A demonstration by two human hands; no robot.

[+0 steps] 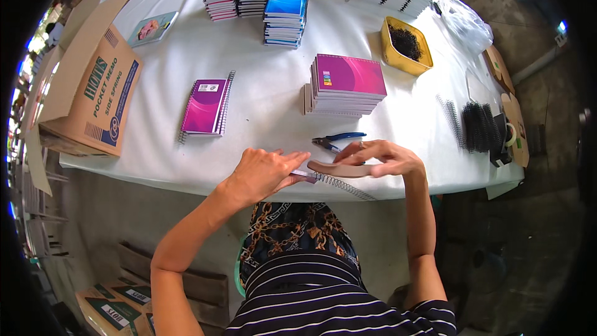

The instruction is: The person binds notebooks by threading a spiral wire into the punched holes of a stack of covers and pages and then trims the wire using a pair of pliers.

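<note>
At the table's near edge I hold a small notepad (339,170) with a brown back cover and a wire spiral (345,184) along its lower edge. My left hand (264,171) presses flat against its left end, fingers together. My right hand (379,157) lies over its top, fingers curled round it. Blue-handled pliers (336,140) lie on the white cloth just beyond my hands.
A stack of magenta notepads (345,84) stands beyond the pliers, a single magenta pad (205,107) to the left. Further back are blue and pink stacks (286,6), a yellow tub of black bits (405,45), black spiral coils (482,126) and a cardboard box (87,87).
</note>
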